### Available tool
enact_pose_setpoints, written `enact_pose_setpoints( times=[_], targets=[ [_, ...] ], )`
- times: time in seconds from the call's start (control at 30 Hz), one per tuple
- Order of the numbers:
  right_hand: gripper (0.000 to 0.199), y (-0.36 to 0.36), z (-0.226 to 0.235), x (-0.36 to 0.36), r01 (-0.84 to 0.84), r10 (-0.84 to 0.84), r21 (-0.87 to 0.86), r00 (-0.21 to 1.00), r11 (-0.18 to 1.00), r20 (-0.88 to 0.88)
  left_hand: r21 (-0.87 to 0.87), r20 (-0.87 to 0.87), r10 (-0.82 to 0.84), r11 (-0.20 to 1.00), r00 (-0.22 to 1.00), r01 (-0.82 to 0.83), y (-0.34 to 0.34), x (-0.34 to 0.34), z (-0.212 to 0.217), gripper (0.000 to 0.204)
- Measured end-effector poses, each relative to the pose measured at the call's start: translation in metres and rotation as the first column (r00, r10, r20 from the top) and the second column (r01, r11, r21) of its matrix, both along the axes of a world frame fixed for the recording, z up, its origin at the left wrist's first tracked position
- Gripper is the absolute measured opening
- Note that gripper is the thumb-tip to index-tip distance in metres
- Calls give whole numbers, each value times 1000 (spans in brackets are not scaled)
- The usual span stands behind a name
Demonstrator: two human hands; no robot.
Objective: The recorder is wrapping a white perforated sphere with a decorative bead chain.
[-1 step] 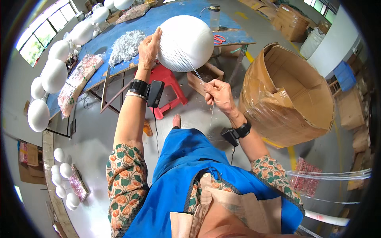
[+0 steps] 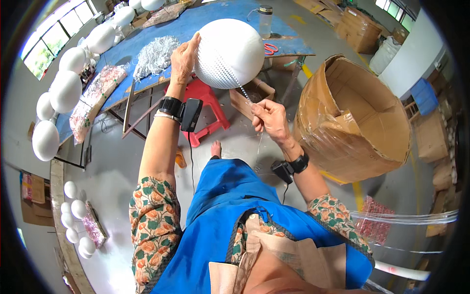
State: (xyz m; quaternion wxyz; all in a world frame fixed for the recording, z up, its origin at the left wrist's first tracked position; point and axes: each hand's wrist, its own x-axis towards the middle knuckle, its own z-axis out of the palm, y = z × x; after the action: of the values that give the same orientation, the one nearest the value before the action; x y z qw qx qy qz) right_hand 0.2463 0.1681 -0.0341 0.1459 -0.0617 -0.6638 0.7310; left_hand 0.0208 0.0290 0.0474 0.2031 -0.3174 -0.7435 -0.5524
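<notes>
Two hands busy — left hand (image 2: pixel 183 61) cups white ball (image 2: pixel 230 46), right hand (image 2: pixel 269 117) pinches bead strand (image 2: pixel 241 88) slanting up-left

To the right of my right-hand fingers (image 2: pixel 259 110) I see a big open round-walled brown cardboard carton (image 2: pixel 357 122), glossy film on its wall. Just beyond those fingers sits a small open brown box (image 2: pixel 252 95). Left of my left-hand fingers (image 2: pixel 188 46), clear bags of pink material (image 2: pixel 95 95) lie along the blue tabletop (image 2: pixel 205 17). More brown cartons (image 2: pixel 360 29) stand far beyond.

Open air lies between red stool (image 2: pixel 208 110) and cardboard drum (image 2: pixel 357 122); blue table (image 2: pixel 147 44) blocks beyond.
</notes>
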Motion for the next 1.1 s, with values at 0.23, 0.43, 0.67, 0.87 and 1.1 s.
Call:
enact_pose_setpoints(
  times=[0.23, 0.43, 0.67, 0.87, 1.1],
  targets=[
    [24, -16, 11, 17, -19, 11, -90, 997, 996, -82, 92, 92, 167, 980, 982, -176, 6, -6, -7, 58],
    [26, -2, 3, 1, 15, -17, -73, 999, 997, -30, 61, 179, 93, 993, 980, -106, 9, 8, -2, 56],
    [27, -2, 6, -17, 30, -33, -52, 997, 998, -65, -65, 4, -16, 998, 1000, 16, 2, -3, -24, 92],
    [21, -4, 11, -27, 39, -41, -33, 996, 999, -83, -249, -316, 47, 960, 948, -130, 3, -9, -27, 79],
    [23, -6, 16, -38, 48, -51, -26, 991, 998, -125, -6, 32, 147, 989, 989, -147, 9, 11, -1, 53]
  ],
)
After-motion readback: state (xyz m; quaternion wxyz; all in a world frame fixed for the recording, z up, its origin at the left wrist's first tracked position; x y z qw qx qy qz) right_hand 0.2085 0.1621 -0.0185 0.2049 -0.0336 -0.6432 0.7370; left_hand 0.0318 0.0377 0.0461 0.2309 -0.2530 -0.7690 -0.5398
